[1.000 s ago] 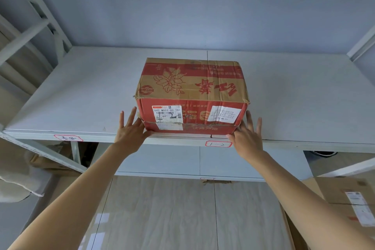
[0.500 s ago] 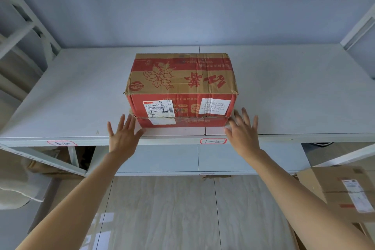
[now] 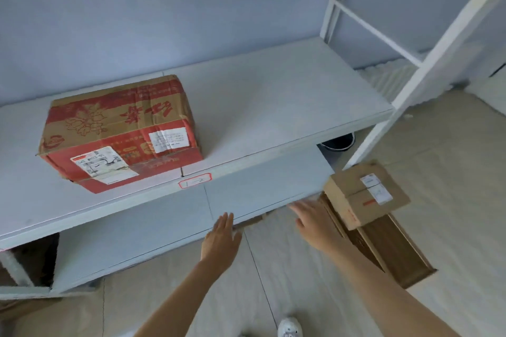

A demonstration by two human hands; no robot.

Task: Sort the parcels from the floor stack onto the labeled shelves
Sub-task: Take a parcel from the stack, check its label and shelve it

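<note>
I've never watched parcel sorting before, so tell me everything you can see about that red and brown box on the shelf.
The red and brown box is worn, creased cardboard with red bands, a flower drawing and large red characters on top. Its front face carries two white paper labels, one with a barcode. It looks closed, sits flat, turned slightly askew, near the front edge of the white shelf, left of the tag reading 1-2. Neither hand touches it.

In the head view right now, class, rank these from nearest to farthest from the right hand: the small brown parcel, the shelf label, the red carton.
1. Small brown parcel: just right of the right hand, on the floor stack.
2. Shelf label: to its left, on the shelf's front edge.
3. Red carton: far left, up on the shelf.
</note>
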